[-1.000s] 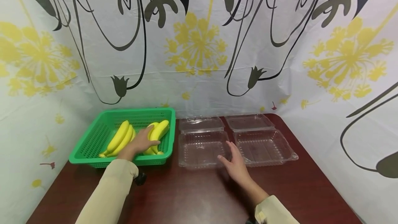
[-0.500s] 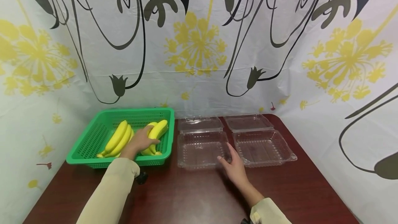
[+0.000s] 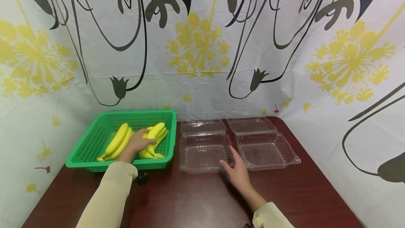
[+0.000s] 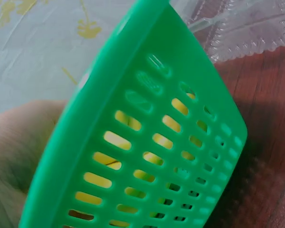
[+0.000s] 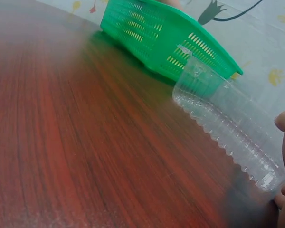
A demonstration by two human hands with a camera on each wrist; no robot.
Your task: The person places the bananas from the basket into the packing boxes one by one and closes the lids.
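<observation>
Inside the green basket [image 3: 71, 161], my left hand [image 3: 136, 143] grips a bunch of yellow bananas [image 3: 155, 132] at the right side, fingers over its left part and thumb across the top. A second bunch of bananas [image 3: 117, 140] lies left of the hand, partly hidden by it. In the left wrist view the basket wall [image 4: 190, 66] hides most of the bunch, and yellow shows through the slots. My right hand [image 3: 238, 172], fingers relaxed and apart, is at the front right corner of an open clear plastic clamshell container [image 3: 202, 169], holding nothing.
A second open clear clamshell container [image 3: 269, 150] stands to the right of the first, its lid [image 3: 251, 125] folded back toward the wall. Everything stands on a dark red-brown table [image 3: 190, 200]. A patterned white curtain [image 3: 202, 94] closes off the back and sides.
My left hand and the right-hand banana bunch have shifted slightly left within the basket, and the bunch has turned, showing more bananas on its right. The right hand stays almost in place.
</observation>
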